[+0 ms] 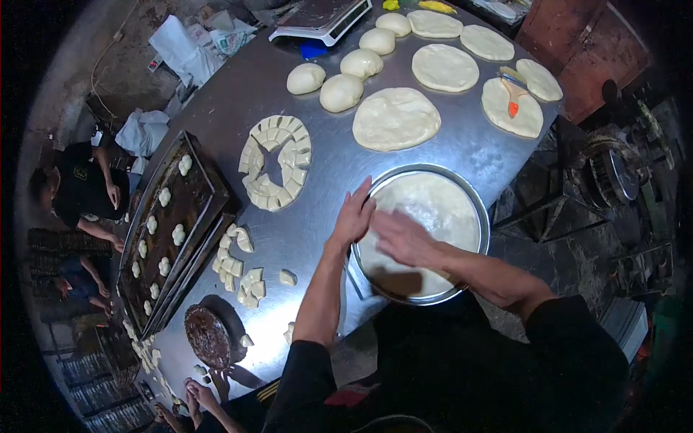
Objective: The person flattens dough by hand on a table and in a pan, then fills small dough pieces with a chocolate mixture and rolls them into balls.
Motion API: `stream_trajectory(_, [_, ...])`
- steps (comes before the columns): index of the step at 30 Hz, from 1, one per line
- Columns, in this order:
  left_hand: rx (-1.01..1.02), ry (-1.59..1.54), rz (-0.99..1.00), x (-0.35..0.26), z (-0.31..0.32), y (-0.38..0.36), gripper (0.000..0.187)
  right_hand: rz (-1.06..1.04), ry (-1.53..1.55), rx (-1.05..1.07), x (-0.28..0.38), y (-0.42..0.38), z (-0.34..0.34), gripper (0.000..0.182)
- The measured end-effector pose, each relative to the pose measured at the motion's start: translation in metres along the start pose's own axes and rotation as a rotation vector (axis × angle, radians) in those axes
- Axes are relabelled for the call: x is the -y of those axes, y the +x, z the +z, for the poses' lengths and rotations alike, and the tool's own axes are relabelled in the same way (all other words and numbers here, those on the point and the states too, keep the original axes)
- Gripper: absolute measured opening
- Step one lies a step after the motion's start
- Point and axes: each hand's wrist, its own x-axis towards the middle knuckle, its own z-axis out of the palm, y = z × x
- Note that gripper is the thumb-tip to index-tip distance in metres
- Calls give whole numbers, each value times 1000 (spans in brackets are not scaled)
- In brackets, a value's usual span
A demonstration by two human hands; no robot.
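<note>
Both hands work the dough sheet (433, 209) in the round metal pan (485, 229): left hand (354, 216), fingers extended, at nine o'clock on the rim, right hand (401, 237) flat, best pressing evenly outward.

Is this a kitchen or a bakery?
Probably a bakery workroom. Dough balls and flattened rounds cover a steel table, and both hands press dough into a round pan.

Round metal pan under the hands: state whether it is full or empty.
Full. A flat dough sheet covers the round metal pan nearly rim to rim, both hands pressing on it.
</note>
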Motion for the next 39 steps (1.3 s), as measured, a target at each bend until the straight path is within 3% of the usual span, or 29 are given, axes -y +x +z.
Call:
stream_trajectory(1, [-24, 28, 29, 5, 2, -2, 49, 128, -268, -256, -21, 5, 16, 66])
stream_trajectory(2, [-37, 50, 47, 13, 5, -7, 50, 61, -412, -318, -51, 8, 26, 66])
stream_trajectory(5, [-86, 98, 0, 2, 2, -28, 51, 62, -309, -150, -57, 16, 7, 66])
stream_trajectory(8, [-214, 171, 14, 5, 17, -46, 52, 80, -444, -279, -73, 16, -2, 64])
stream_trajectory(10, [-188, 132, -119, 1, 24, -71, 53, 97, -168, -94, -66, 24, -14, 62])
stream_trajectory(12, [-450, 631, -75, 0, 37, -67, 53, 157, -237, -262, -55, 6, -37, 64])
stream_trajectory(13, [-475, 555, -28, -16, 44, -49, 53, 150, -351, -293, -75, -5, -27, 65])
stream_trajectory(14, [-463, 474, 5, -34, 50, -47, 52, 166, -441, -302, -93, -16, -10, 65])
stream_trajectory(15, [-153, 364, 55, -53, 44, -26, 52, 213, -370, -299, -88, -14, -16, 68])
stream_trajectory(16, [-137, 545, 362, -54, 57, -12, 54, 206, -301, -214, -92, -13, -23, 67])
stream_trajectory(19, [-207, 519, 264, -43, 81, 13, 56, 273, -413, -314, -97, -39, -33, 64])
stream_trajectory(22, [-234, 756, 165, -44, 75, -13, 54, 241, -346, -216, -105, -43, -35, 62])
stream_trajectory(24, [-102, 40, 3, -52, 33, -4, 47, 263, -47, -311, -96, -47, -53, 60])
stream_trajectory(25, [-293, -57, -21, -51, 18, -1, 40, 239, -66, -329, -105, -46, -56, 60])
stream_trajectory(26, [-394, 91, -15, -48, 6, 1, 39, 231, -240, -343, -107, -55, -41, 58])
stream_trajectory(27, [-412, 216, 118, -30, 6, 10, 36, 224, -409, -358, -106, -57, -29, 56])
stream_trajectory(28, [-443, 345, 260, -5, 4, 26, 35, 201, -415, -374, -104, -44, -35, 56])
stream_trajectory(29, [-462, 362, 261, 10, 7, 24, 35, 303, -337, -328, -95, -34, -41, 57])
stream_trajectory(30, [-362, 279, 116, 22, 16, 12, 35, 409, -251, -280, -85, -23, -43, 58])
stream_trajectory(31, [-285, 190, -5, 21, 19, 15, 34, 436, -399, -342, -84, -4, -36, 58])
stream_trajectory(32, [-285, 97, -102, 11, 21, 2, 35, 313, -394, -365, -93, 1, -18, 58])
stream_trajectory(34, [-301, 191, -78, 13, 21, -33, 34, 219, -376, -351, -77, 9, -12, 58])
stream_trajectory(36, [-112, 35, -295, 3, 7, -55, 34, 255, -434, -179, -34, 10, -21, 62])
stream_trajectory(37, [-267, -28, -284, -8, 11, -54, 35, 245, -477, -212, -25, 14, 6, 59])
stream_trajectory(38, [-366, -108, -140, -1, 17, -42, 37, 187, -442, -284, -26, 22, 51, 57])
stream_trajectory(39, [-368, -110, -135, -4, 15, -28, 37, 115, -437, -290, -19, 19, 62, 57])
